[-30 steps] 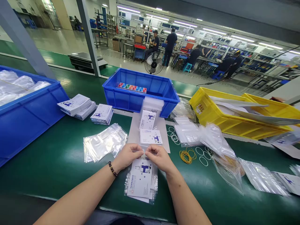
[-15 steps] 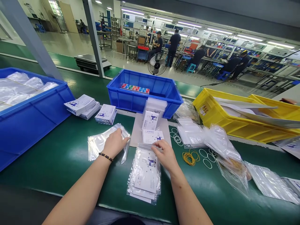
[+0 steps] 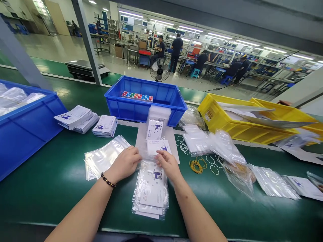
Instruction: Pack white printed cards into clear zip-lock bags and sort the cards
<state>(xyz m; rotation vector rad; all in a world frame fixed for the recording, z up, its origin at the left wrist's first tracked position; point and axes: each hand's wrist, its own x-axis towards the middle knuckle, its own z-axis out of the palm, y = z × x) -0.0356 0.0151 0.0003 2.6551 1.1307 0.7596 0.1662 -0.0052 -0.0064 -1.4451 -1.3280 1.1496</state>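
My left hand rests with curled fingers on the right edge of a pile of empty clear bags and seems to pinch one bag. My right hand is closed at the top edge of a stack of bagged white cards lying in front of me. Just beyond my fingers lies a loose white card with a blue logo on a grey sheet, and another card lies behind it.
A blue bin stands at the back centre, a larger blue bin at left, yellow bins at right. Card stacks lie back left. Rubber bands and loose bags lie to the right. People work far behind.
My left hand went left to the empty bags, then drew back toward the centre. My right hand stayed at the top of the bagged stack.
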